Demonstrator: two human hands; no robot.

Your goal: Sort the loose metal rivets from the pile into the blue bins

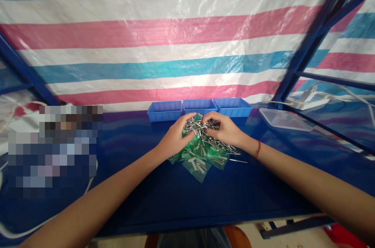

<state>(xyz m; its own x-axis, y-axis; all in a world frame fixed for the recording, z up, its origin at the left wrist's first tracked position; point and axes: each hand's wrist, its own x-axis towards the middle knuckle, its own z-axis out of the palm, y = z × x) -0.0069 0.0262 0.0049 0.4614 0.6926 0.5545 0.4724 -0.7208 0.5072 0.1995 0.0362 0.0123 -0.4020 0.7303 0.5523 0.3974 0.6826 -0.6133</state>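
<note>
A heap of silvery metal pop rivets [221, 143], with long thin pins, lies in the middle of the blue table. Small green-tinted plastic bags [201, 175] with rivets inside are spread along the heap's near side. My left hand [176, 135] is curled round the left side of the heap, with rivets between thumb and fingers. From the right, my right hand [224, 127] closes its bent fingers on rivets at the top. The fingertips of both hands are partly hidden among the metal. One loose rivet [238, 161] lies apart at the right.
Three blue plastic bins [165, 111] stand in a row behind the heap. A translucent lid [284, 119] lies at the right, near a white power strip [310, 99]. Blue metal posts [304, 49] rise at both sides. A white cable [26, 234] runs along the left.
</note>
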